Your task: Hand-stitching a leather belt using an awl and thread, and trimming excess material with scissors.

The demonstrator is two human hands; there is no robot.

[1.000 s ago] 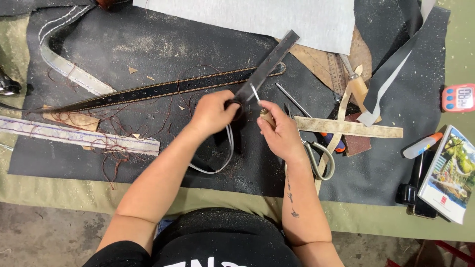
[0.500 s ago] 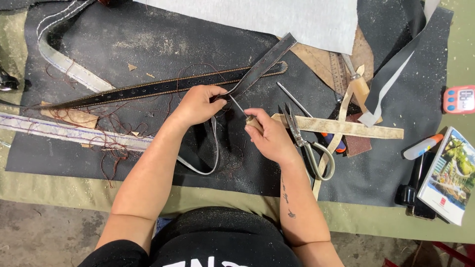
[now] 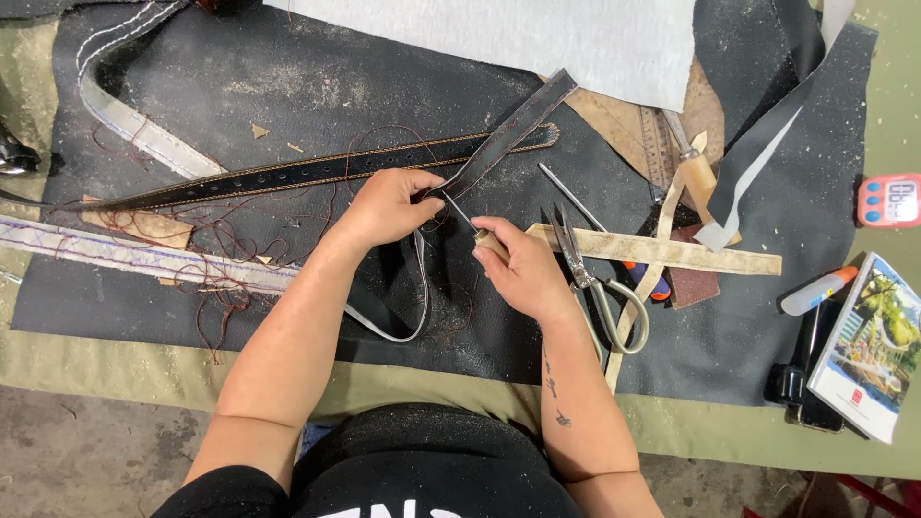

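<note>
My left hand [image 3: 389, 206] pinches the dark leather strap [image 3: 508, 134] where it bends, fingers pressed together on it, the strap running up and to the right across the black mat [image 3: 288, 86] and looping down below my wrist. My right hand [image 3: 523, 273] is wrapped tight round the wooden handle of an awl [image 3: 467, 221], its thin metal point touching the strap right at my left fingertips. Scissors [image 3: 590, 278] lie just beside my right hand, and a long punched belt [image 3: 288, 177] stretches off to the left.

Black strap [image 3: 508, 134], brown stitching; black mat [image 3: 317, 86]; grey sheet [image 3: 537, 38]; red timer [image 3: 888, 200].
</note>
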